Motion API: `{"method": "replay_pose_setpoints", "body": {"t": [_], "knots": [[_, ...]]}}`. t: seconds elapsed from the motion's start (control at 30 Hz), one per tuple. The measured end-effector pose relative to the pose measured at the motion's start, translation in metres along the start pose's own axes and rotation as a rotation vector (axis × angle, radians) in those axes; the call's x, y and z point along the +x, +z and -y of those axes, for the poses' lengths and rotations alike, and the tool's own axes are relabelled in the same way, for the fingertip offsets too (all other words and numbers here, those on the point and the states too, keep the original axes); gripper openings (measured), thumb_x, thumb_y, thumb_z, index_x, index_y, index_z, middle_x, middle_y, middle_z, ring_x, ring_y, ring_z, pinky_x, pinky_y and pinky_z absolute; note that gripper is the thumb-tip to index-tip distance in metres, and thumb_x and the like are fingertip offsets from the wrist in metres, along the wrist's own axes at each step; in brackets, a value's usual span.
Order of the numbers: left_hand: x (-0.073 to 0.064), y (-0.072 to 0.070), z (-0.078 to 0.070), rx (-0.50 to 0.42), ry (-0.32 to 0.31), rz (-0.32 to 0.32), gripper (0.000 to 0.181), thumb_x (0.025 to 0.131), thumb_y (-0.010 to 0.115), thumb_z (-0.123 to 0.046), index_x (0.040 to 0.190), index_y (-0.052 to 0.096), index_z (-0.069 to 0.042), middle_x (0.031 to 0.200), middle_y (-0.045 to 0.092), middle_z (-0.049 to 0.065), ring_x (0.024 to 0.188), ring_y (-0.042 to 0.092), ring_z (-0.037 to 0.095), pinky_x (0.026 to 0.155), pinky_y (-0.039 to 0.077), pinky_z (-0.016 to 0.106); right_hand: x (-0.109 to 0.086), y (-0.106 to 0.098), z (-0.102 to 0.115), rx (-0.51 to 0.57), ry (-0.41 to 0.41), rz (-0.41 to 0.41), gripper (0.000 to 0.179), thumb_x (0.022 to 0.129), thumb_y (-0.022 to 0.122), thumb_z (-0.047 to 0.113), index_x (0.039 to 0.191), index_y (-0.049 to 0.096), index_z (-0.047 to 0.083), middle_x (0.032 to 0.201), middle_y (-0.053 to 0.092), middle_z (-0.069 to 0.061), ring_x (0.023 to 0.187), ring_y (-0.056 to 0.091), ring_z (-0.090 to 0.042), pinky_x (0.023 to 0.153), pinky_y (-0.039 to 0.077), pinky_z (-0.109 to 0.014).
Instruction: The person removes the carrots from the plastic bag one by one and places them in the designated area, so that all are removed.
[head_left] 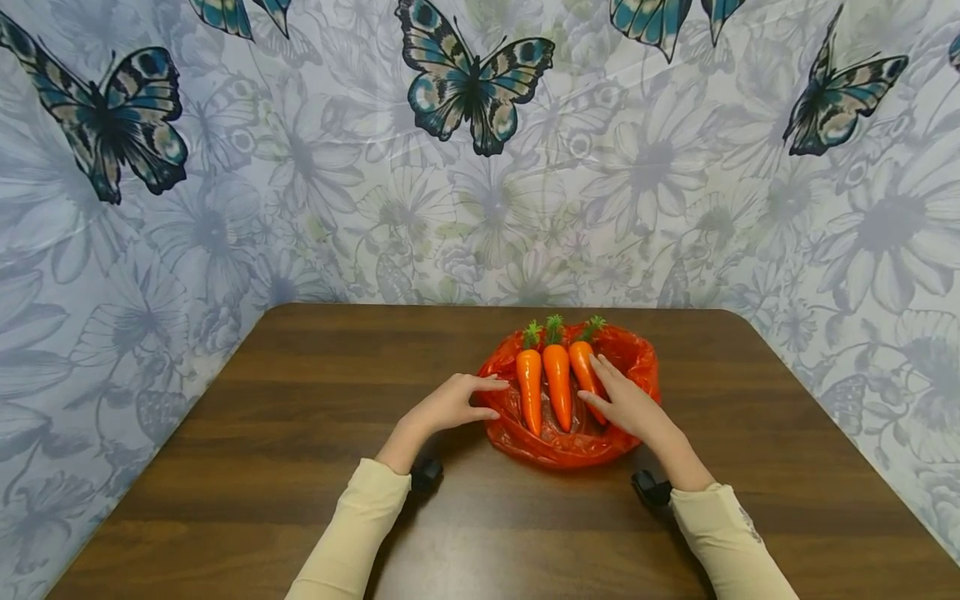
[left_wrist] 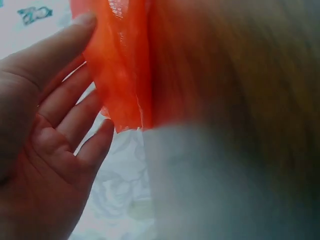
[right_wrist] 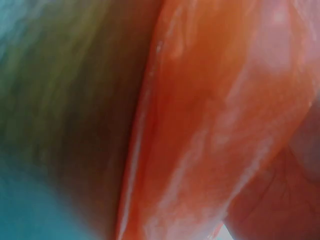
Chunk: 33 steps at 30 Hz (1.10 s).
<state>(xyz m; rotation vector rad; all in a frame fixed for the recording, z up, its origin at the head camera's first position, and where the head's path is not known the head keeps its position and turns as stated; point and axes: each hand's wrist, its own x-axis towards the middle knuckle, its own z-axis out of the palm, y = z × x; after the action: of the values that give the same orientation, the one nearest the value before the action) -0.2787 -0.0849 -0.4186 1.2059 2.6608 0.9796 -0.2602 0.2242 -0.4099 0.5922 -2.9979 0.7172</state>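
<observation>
Resting in bag (head_left: 551,452) — three carrots (head_left: 557,385)

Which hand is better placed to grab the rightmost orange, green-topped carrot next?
Probably the right hand: it reaches over that carrot, while the left hand is at the left edge of the red plastic bag.

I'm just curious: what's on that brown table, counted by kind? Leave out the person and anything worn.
Orange carrots with green tops: 3
Red plastic bag, opened out around them: 1
Total: 4
</observation>
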Motion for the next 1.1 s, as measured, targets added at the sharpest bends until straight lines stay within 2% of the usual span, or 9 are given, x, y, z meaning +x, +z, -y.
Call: {"method": "replay_pose_setpoints", "body": {"t": [0.17, 0.33, 0.67, 0.9, 1.1], "knots": [[0.001, 0.0, 0.011, -0.074, 0.019, -0.025, 0.033, 0.083, 0.072, -0.011, 0.115, 0.069, -0.006, 0.115, 0.063, 0.005, 0.116, 0.052, 0.019, 0.096, 0.04, 0.031, 0.001, 0.003, -0.008, 0.038, 0.001, 0.024, 0.075, 0.092, 0.06, 0.032, 0.144, 0.024, -0.009, 0.145, 0.021, -0.032, 0.13, 0.026, -0.046, 0.103, 0.023, -0.056], [0.0, 0.0, 0.014, -0.121, 0.002, -0.025, 0.024, 0.084, 0.07, -0.01, 0.108, 0.073, -0.007, 0.108, 0.066, 0.001, 0.118, 0.05, 0.02, 0.097, 0.039, 0.032, -0.001, 0.004, -0.012, 0.085, -0.015, 0.058, 0.081, 0.09, 0.064, 0.031, 0.143, 0.021, -0.012, 0.144, 0.022, -0.033, 0.13, 0.024, -0.046, 0.103, 0.021, -0.056], [0.0, 0.003, 0.021, -0.234, -0.033, -0.044, 0.02, 0.086, 0.066, -0.001, 0.104, 0.073, -0.002, 0.112, 0.063, 0.013, 0.117, 0.051, 0.022, 0.097, 0.038, 0.031, -0.002, 0.003, -0.018, 0.105, -0.027, 0.075, 0.082, 0.088, 0.067, 0.022, 0.141, 0.019, -0.017, 0.141, 0.026, -0.036, 0.123, 0.036, -0.048, 0.1, 0.027, -0.056], [-0.001, 0.003, 0.021, -0.235, -0.036, -0.05, 0.02, 0.086, 0.066, -0.001, 0.105, 0.073, -0.002, 0.109, 0.065, 0.011, 0.116, 0.052, 0.021, 0.097, 0.039, 0.031, -0.003, 0.004, -0.022, 0.109, -0.005, 0.066, 0.076, 0.09, 0.064, 0.02, 0.141, 0.021, -0.016, 0.132, 0.038, -0.037, 0.116, 0.044, -0.048, 0.097, 0.032, -0.057], [-0.003, 0.003, 0.019, -0.218, -0.056, -0.065, 0.02, 0.086, 0.066, -0.004, 0.105, 0.073, -0.004, 0.107, 0.066, 0.006, 0.116, 0.051, 0.02, 0.096, 0.039, 0.031, -0.003, 0.005, -0.022, 0.085, 0.003, 0.011, 0.068, 0.089, 0.064, 0.014, 0.138, 0.028, -0.017, 0.126, 0.045, -0.037, 0.111, 0.048, -0.049, 0.094, 0.035, -0.057]]}}
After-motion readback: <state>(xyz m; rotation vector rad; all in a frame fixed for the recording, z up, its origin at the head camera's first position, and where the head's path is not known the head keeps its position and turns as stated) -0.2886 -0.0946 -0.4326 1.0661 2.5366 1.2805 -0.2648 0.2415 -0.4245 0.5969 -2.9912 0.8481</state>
